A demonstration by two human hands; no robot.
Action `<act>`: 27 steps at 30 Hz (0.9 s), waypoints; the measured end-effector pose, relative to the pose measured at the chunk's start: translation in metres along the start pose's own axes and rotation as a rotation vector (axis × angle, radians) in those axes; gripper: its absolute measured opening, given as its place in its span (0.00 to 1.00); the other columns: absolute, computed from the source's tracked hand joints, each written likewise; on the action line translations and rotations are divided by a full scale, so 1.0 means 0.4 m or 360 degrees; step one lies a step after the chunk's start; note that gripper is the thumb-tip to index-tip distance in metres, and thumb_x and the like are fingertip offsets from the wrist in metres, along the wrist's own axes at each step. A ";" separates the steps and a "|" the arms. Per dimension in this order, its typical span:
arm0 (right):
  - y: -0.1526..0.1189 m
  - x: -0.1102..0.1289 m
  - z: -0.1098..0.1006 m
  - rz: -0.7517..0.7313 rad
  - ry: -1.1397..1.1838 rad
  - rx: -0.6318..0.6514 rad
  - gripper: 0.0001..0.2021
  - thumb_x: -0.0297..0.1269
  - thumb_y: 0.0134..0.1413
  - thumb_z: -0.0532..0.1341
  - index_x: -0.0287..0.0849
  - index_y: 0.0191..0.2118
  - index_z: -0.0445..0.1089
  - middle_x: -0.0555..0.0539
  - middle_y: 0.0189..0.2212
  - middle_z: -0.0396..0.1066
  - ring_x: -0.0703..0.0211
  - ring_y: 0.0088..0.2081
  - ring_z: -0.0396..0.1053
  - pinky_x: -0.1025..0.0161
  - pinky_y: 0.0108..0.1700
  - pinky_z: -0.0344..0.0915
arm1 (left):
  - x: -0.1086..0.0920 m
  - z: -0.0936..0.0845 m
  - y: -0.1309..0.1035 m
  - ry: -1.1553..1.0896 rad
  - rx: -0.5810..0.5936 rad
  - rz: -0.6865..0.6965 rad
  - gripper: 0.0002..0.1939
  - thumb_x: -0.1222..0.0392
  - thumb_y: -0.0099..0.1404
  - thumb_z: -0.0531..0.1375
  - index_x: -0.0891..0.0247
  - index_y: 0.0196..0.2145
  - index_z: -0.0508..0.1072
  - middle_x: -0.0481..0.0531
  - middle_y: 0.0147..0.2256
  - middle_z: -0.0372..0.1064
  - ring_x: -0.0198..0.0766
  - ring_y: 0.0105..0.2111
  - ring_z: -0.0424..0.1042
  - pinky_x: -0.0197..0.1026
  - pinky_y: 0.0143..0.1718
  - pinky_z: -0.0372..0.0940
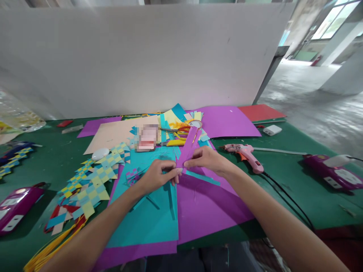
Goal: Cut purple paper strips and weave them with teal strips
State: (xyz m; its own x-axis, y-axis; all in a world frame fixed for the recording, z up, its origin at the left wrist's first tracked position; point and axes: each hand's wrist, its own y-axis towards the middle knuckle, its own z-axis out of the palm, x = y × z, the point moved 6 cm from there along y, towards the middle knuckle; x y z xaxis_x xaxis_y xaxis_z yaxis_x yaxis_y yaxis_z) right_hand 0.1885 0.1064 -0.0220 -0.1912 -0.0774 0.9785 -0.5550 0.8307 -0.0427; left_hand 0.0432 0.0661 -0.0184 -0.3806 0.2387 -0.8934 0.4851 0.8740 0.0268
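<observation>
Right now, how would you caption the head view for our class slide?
Two hands hold purple strips above teal paper.

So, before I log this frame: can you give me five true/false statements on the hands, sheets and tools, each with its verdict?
1. The left hand and right hand are both on the purple paper strips. True.
2. The pink glue gun lies left of both hands. False: it lies to their right.
3. The teal sheet overlaps purple paper, which shows along its near edge. True.
4. The white power adapter rests on the red sheet. False: it sits on the green tabletop, nearer than that sheet.
5. Checkered woven paper pieces lie left of the teal sheet. True.
</observation>
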 end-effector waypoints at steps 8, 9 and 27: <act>-0.002 0.003 0.000 0.0013 0.0174 -0.0083 0.13 0.44 0.41 0.71 0.38 0.27 0.77 0.48 0.23 0.73 0.65 0.26 0.64 0.66 0.28 0.60 | 0.009 -0.003 0.006 -0.0223 -0.0045 -0.0009 0.24 0.46 0.68 0.53 0.68 0.26 0.74 0.53 0.23 0.74 0.33 0.22 0.72 0.34 0.25 0.66; -0.002 0.004 -0.001 0.0016 0.0164 -0.0099 0.13 0.44 0.41 0.71 0.37 0.26 0.77 0.49 0.22 0.72 0.65 0.25 0.63 0.66 0.27 0.59 | 0.006 -0.004 0.005 -0.0179 -0.0056 -0.0002 0.23 0.46 0.67 0.54 0.68 0.25 0.74 0.53 0.23 0.74 0.33 0.22 0.72 0.34 0.26 0.66; -0.001 0.011 0.001 -0.0024 -0.0045 -0.0142 0.18 0.48 0.42 0.69 0.37 0.21 0.70 0.55 0.16 0.58 0.70 0.20 0.51 0.67 0.21 0.46 | -0.009 -0.013 0.001 0.0005 -0.0133 0.0019 0.16 0.56 0.67 0.57 0.67 0.24 0.74 0.51 0.24 0.75 0.32 0.23 0.74 0.32 0.27 0.67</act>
State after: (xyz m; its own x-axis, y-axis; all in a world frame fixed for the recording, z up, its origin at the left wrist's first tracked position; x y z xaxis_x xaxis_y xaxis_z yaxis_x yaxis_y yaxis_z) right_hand 0.1875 0.1053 -0.0178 -0.2068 -0.1050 0.9727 -0.4837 0.8752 -0.0084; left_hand 0.0407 0.0677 -0.0130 -0.3777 0.2502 -0.8915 0.4221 0.9035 0.0747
